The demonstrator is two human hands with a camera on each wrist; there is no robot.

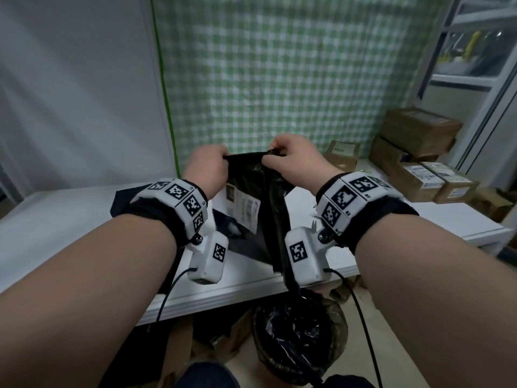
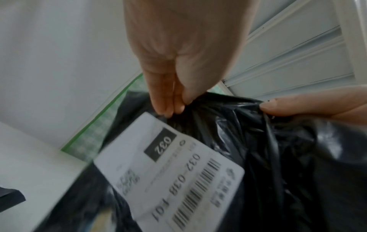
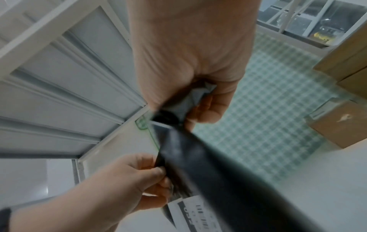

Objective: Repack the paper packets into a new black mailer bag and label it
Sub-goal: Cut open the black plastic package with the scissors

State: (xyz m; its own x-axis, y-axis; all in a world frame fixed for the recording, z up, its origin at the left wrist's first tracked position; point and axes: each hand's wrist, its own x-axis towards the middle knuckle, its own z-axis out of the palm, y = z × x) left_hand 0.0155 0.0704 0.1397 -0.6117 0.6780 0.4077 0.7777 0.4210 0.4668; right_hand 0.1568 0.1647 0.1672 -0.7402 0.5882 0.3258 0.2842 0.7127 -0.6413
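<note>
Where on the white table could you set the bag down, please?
The bare patch of the white table left of the left hand looks free. The right end is crowded with cardboard boxes; dark sheets lie under the black mailer bag.

We see the black mailer bag (image 1: 261,191) as thin plastic film, glossy and creased, with pale glints along its wrinkles. The label (image 2: 168,171) stuck on it looks like smooth matt white paper printed in black. Under it, the desk (image 1: 70,219) shows a smooth white surface with a faint sheen. The backdrop (image 1: 279,74) of green and white check reads to us as woven cloth, soft and matt. The boxes (image 1: 419,130) at the right are brown cardboard, dull and slightly rough. On the floor, a bin liner (image 1: 296,331) is shiny crumpled black plastic.
</note>
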